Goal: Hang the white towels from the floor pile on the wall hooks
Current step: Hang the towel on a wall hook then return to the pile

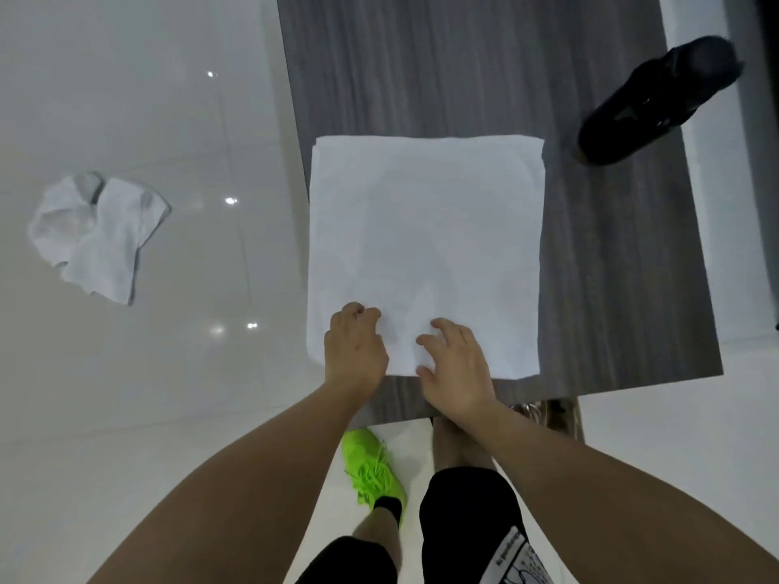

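Observation:
A folded white towel (pixel 425 229) lies flat and square on a dark grey wood-grain table (pixel 611 288). My left hand (pixel 354 351) sits at the towel's near left corner, its fingers curled into the cloth. Just to its right, my right hand (pixel 455 364) rests on the towel's near edge with the fingers spread and slightly bent, thumb at the hem. A second white towel (pixel 97 233) lies crumpled on the glossy white floor to the left, apart from both hands. No wall hooks are in view.
A black shoe (pixel 649 103) stands at the table's far right. My bright green shoe (pixel 371 469) is on the white tile floor (pixel 126 99) just under the table's near edge. A table leg base (pixel 548 415) shows below the near right side.

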The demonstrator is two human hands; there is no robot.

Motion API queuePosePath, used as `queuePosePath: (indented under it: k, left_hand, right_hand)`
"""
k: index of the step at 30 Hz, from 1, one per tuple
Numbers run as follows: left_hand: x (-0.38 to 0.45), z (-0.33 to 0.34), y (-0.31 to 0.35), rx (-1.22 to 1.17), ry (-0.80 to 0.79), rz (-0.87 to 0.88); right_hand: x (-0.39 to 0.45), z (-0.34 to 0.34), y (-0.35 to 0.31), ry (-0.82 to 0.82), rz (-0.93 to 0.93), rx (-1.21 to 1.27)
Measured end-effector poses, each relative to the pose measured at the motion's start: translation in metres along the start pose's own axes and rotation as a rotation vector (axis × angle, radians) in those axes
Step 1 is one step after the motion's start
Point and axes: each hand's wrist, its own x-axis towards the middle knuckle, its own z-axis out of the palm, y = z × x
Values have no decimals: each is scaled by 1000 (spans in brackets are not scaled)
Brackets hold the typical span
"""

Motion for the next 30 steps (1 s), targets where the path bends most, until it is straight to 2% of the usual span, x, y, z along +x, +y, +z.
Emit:
queuePosePath:
  k: [3,5,10,15,21,24,30]
  left_hand:
    - [-19,12,-18,4,-5,41]
    - [-27,17,-26,19,0,71]
    - [-31,25,-33,67,27,115]
    - [-30,28,-33,99,20,118]
    - [-47,42,-48,332,49,397]
    - [-59,52,-52,329,116,435]
    - [-85,73,-61,243,162,405]
  right_hand:
    - [-18,26,2,-64,-203,-214]
    - [-25,39,2,-58,-245,-286]
    - [-21,45,0,65,-259,-314]
    - [-13,43,0,93,-307,-359]
    - [-17,45,1,153,-318,-352]
    - [-33,52,-2,159,-305,-318]
    - [-73,74,-1,102,-241,-347]
